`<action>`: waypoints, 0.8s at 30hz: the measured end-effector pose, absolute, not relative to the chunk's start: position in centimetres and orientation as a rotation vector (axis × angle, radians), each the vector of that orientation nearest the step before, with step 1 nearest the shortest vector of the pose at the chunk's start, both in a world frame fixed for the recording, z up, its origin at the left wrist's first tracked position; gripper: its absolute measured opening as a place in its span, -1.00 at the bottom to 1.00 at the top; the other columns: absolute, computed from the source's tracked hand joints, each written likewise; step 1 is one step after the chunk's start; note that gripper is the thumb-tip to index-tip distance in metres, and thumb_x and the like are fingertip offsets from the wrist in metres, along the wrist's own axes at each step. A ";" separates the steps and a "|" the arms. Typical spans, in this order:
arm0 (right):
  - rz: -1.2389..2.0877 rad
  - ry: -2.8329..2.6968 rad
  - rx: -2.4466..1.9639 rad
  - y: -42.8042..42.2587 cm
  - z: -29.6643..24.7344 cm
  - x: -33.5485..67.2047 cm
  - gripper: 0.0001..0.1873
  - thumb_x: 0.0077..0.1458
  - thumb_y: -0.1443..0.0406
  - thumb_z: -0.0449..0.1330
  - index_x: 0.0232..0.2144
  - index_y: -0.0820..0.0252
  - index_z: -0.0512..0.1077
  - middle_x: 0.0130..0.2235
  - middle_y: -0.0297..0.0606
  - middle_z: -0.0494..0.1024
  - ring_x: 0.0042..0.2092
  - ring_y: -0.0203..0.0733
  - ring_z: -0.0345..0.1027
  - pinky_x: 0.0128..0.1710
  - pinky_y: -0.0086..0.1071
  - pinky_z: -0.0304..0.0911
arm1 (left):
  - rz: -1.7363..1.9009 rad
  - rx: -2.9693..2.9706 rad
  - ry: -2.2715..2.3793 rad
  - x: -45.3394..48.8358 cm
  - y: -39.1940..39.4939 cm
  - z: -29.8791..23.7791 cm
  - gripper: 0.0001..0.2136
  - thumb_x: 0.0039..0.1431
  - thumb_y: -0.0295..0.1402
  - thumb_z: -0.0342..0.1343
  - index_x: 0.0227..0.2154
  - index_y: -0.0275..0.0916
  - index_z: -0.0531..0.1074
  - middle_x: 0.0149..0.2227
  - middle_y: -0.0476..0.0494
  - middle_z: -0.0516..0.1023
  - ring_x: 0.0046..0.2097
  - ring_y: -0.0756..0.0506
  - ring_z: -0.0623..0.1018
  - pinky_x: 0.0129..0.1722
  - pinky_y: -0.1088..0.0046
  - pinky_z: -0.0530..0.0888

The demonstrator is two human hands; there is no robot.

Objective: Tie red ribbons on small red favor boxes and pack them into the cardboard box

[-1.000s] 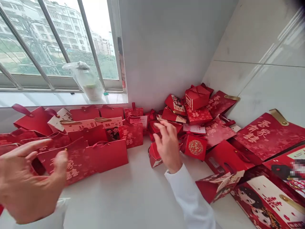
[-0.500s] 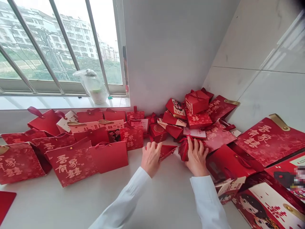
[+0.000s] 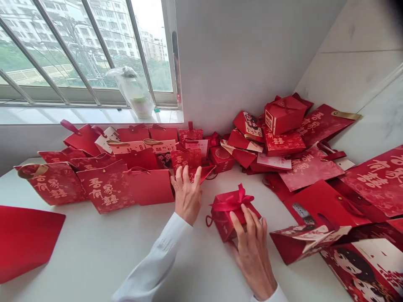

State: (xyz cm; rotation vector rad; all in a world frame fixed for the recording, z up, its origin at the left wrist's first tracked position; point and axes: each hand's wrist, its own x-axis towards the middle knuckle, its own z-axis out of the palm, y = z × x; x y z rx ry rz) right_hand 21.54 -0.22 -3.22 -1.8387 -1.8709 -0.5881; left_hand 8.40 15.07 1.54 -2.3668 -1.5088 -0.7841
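Bowed box (image 3: 223,220) sits on tabletop (image 3: 208,272), between bags (image 3: 151,187) and pile (image 3: 285,144). Right hand (image 3: 253,247) lies against it, fingers slightly apart; grip cannot be told. Left hand (image 3: 188,193), fingers parted, is at small packet (image 3: 208,172); hold unclear. Low side contact would likely spare the bow (image 3: 229,203).

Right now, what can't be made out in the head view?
In the head view:
Ribboned box: part of its right side, behind the right hand.
Red item by the left hand: partly hidden by that hand.
Red panel: cut off by the left edge.
Cartoon bag: cut off by the bottom edge.
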 end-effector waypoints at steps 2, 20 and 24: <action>-0.480 -1.926 -1.798 -0.9 -3.7 20.9 -0.42 0.11 0.50 0.00 0.18 0.21 0.09 0.24 0.18 0.02 0.21 0.25 -0.02 0.03 0.25 0.07 | -0.955 -2.541 -1.329 7.5 14.3 2.3 -0.60 0.11 -0.55 0.05 0.05 -0.29 0.35 0.11 -0.37 0.28 0.21 -0.37 0.15 0.12 -0.03 0.24; 0.936 -0.776 -1.477 -0.1 -1.6 22.4 -0.56 0.12 0.09 0.17 0.02 0.07 0.30 0.00 -0.24 0.44 -0.01 -0.06 0.33 -0.01 -0.23 0.26 | -0.903 -3.505 -1.521 8.9 12.1 4.3 -0.89 0.18 -0.42 0.04 -0.43 -0.27 0.43 -0.45 -0.01 0.47 -0.39 0.02 0.41 -0.40 0.55 0.31; 1.053 -0.899 -1.426 -1.1 -1.1 21.9 -0.55 0.08 0.14 0.22 0.02 0.06 0.28 0.00 -0.24 0.42 -0.01 -0.09 0.32 0.00 -0.24 0.25 | -0.583 -3.695 -1.619 7.2 12.0 5.7 -0.87 0.17 -0.37 0.01 -0.43 -0.28 0.39 -0.53 0.03 0.39 -0.49 0.06 0.32 -0.51 0.59 0.26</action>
